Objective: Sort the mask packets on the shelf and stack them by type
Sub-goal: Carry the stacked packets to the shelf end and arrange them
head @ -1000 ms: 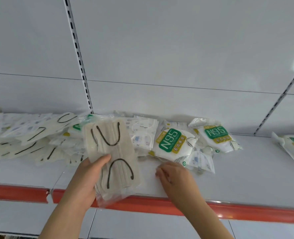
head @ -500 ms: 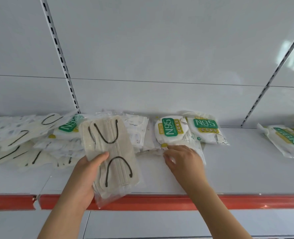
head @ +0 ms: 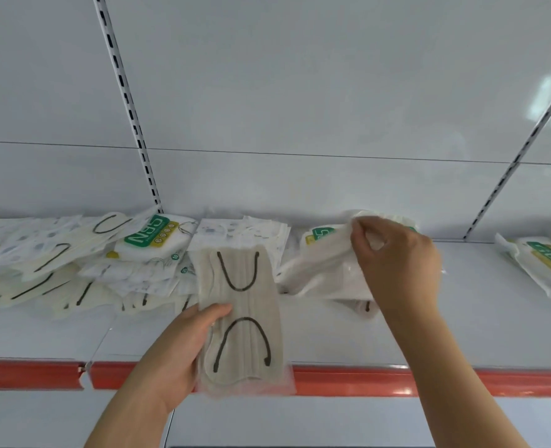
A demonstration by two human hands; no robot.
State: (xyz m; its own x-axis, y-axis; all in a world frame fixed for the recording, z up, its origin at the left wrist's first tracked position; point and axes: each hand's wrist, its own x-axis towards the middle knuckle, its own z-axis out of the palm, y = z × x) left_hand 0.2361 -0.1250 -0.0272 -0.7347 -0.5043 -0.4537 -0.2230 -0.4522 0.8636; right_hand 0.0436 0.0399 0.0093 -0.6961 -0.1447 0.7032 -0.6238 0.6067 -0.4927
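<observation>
Right hand (head: 397, 253) has lifted an N95 packet (head: 319, 257), pinching it; left hand (head: 183, 344) grips beige packets (head: 240, 318).

The shelf (head: 429, 334) looks like smooth painted metal, white with a soft sheen; its front edge carries a glossy red plastic strip (head: 364, 381) that catches highlights. The beige mask packet (head: 242, 318) is a clear, shiny plastic sleeve over matt, pleated cloth-like masks with dark ear cords. The N95 packets (head: 151, 236) near the back edge are glossy printed film, crinkled. The back panel (head: 300, 92) is smooth, faintly reflective.
</observation>
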